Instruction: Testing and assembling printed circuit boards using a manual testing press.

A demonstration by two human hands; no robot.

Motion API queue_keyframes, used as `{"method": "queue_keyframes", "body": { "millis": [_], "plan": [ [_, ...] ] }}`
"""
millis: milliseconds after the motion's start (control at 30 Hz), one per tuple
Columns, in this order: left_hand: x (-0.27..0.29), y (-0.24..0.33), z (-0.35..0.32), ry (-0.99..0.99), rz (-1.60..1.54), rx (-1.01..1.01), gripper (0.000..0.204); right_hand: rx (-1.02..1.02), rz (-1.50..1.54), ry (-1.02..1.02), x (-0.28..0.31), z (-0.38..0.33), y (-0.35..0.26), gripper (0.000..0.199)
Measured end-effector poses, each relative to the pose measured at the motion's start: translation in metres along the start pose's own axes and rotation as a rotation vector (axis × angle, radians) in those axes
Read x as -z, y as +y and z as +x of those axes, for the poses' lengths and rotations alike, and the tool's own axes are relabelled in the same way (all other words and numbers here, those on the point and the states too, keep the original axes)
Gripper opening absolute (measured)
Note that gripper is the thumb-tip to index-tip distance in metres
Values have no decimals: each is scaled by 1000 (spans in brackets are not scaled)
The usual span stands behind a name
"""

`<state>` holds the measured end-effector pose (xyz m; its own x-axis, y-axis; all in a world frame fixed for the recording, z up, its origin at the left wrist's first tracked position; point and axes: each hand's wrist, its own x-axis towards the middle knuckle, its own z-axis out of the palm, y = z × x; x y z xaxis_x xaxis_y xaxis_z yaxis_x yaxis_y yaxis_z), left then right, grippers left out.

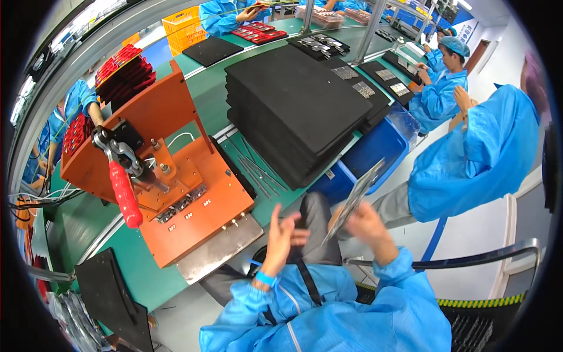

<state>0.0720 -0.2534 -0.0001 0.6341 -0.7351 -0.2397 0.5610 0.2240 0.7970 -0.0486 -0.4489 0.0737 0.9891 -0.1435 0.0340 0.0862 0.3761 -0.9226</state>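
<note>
My right hand [369, 227] grips a thin grey flat panel [356, 198], tilted and seen almost edge-on; motion smears both, so its surface is unclear. My left hand [282, 239] is held over my lap, empty, with its fingers apart. A blue band circles that wrist. To the left of my hands stands an orange test fixture [193, 226] on the green bench. Its toggle clamp has a red handle [124, 196], which neither hand touches. A strip of small metallic parts [182, 206] lies along the fixture's inner block.
A tall stack of black foam trays [299, 94] stands on the bench beside the fixture, with thin metal rods [258, 173] near it. A blue bin [375, 152] sits below the bench edge. A person in blue [475, 158] is close on my right. Red trays [124, 76] are piled behind the fixture.
</note>
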Motion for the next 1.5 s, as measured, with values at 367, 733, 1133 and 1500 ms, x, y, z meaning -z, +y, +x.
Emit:
{"method": "queue_keyframes", "body": {
  "millis": [367, 733, 1133, 1500],
  "plan": [
    [64, -17, -85, 297, 179, 61, 26, 1147, -1253, 148, 19, 331, -159, 30],
    [66, -12, -102, 384, 104, 24, 20, 885, -1873, -3, -1, 304, -115, 34],
    [77, -8, -113, 409, -28, -93, 21, 829, -598, -231, -199, 32, 36, 11],
    [103, -38, -136, 466, -100, -82, 17, 850, -593, -589, -232, 9, 67, 13]
  ]
}}
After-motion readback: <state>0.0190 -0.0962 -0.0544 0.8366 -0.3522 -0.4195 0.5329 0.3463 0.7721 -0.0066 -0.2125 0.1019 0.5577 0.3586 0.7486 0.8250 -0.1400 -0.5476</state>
